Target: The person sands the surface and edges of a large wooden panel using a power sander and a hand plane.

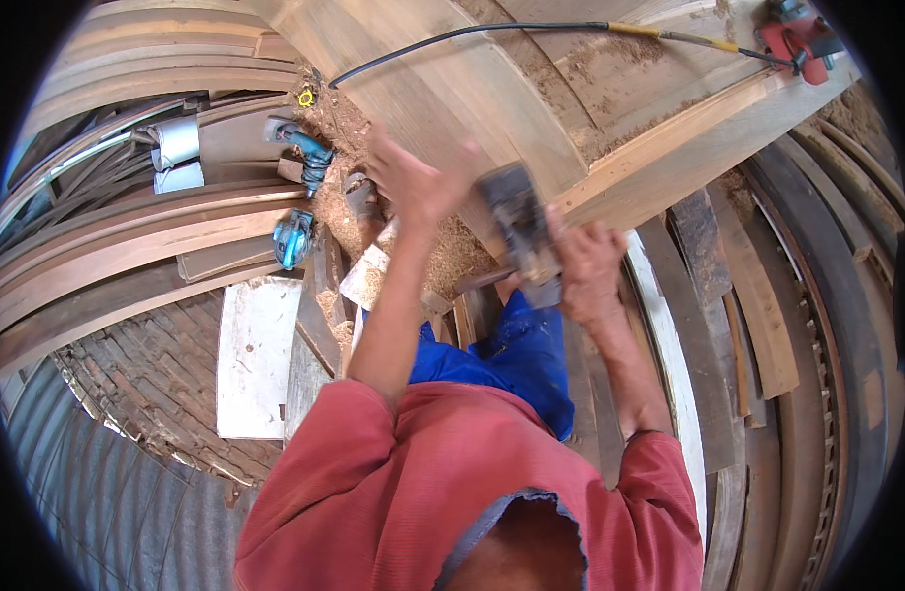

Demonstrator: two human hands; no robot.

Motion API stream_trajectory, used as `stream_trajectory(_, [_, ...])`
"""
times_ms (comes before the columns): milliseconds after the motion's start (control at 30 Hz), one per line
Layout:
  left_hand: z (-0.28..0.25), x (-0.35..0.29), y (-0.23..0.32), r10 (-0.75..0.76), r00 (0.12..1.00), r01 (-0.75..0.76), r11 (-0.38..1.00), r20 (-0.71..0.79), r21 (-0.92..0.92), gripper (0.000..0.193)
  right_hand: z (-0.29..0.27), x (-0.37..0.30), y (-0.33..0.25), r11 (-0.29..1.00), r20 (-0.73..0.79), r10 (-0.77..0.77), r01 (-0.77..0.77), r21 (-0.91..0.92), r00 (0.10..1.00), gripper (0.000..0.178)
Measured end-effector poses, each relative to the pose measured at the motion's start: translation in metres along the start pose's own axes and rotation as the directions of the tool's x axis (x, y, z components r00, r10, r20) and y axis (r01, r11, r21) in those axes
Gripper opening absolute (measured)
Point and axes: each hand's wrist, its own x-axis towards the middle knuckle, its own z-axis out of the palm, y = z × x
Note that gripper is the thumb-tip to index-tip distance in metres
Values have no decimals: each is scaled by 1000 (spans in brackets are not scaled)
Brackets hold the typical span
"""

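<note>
My right hand [588, 268] is closed around the side of a hand plane [519, 222], a dark blocky body slightly blurred by motion. The plane is tilted beside the near corner of a large wooden panel [443, 108]. My left hand [418, 182] is raised over the panel's left edge with its fingers apart and nothing in it; the fingertips are smeared by motion. Wood shavings [457, 251] lie below and between both hands.
Left of the panel are a teal power tool [310, 153], a second blue tool [293, 239] and a yellow ring [306, 97]. A black cable [472, 32] crosses the panel to a red tool [802, 44]. Stacked boards [147, 236] flank both sides.
</note>
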Motion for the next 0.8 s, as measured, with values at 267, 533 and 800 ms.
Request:
stream_trajectory(267, [12,20,23,388,921,-379,907,-17,184,89,18,55,-49,992,-180,18,5,123,983,83])
stream_trajectory(533, [19,-29,14,368,929,-370,906,47,204,81,26,10,-59,998,-166,52,-44,53,985,110])
stream_trajectory(800, [9,81,45,627,778,-611,750,20,253,78,22,96,-70,985,-233,150,-124,124,961,90])
